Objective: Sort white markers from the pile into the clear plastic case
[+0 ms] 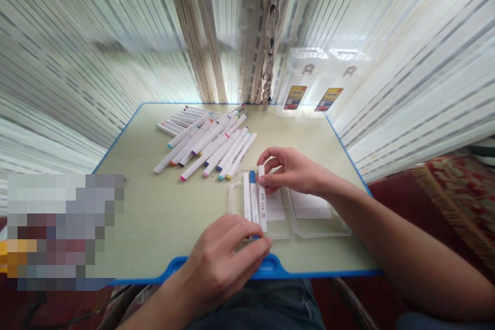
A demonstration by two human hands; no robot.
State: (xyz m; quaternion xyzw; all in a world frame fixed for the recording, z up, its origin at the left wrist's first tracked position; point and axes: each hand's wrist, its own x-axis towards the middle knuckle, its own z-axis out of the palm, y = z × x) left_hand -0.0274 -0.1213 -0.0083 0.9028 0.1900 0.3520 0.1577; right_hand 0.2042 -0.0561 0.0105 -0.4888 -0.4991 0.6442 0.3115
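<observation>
Three markers lie side by side in an open transparent plastic case [290,221]: a white one [246,197], one with a blue cap [253,197] and another white one [262,198]. My right hand [292,170] pinches the top end of that right-hand white marker between fingers and thumb. My left hand [226,258] comes from below, its fingers closed over the lower ends of the markers. A loose pile of white markers [204,144] with coloured tips lies up the table, beyond both hands. White paper cards [309,204] lie in the case's other half.
The pale green desk [154,216] has a blue rim. Two transparent storage boxes [313,80] with yellow labels stand behind it, among striped white curtains [116,36]. A beaded cord [270,36] hangs at the back. A red patterned rug [456,196] lies to the right.
</observation>
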